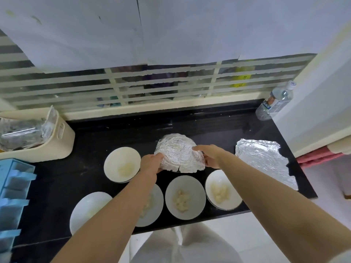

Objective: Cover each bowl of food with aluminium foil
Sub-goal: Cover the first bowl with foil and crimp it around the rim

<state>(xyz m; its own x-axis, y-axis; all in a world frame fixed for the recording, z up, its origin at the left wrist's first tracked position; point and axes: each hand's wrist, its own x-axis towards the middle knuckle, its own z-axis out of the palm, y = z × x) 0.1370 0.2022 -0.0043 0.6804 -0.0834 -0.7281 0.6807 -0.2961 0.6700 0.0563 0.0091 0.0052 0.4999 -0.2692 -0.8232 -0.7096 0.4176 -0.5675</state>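
Silver foil (179, 152) lies domed over the bowl at the back of the group, and we are moulding it down. Our left hand (152, 164) curls round its left edge, and our right hand (206, 156) cups and grips its right side. The near edge flares outward, so we judge this first cover only partly tucked.

Five white bowls stand open on the black worktop (91, 141): the back-left bowl (122, 164), the front-left bowl (89, 209), the middle bowl (153, 204), the centre bowl (185, 197) and the right bowl (222, 189). That puts us at the start of the task, with one bowl under way and five to go. A spare foil sheet (264, 160) lies flat on the worktop to the right, well apart from the bowls. It looks enough for one more; we see no roll.

The bowl under the foil is wholly hidden, so we cannot confirm what it holds. Our left forearm crosses the middle bowl and hides much of it. The food in the front-left bowl is too faint to make out. Our fingertips vanish behind the foil's folds. The cream basket (57, 143) at the left holds crumpled clear wrapping whose contents we cannot tell.
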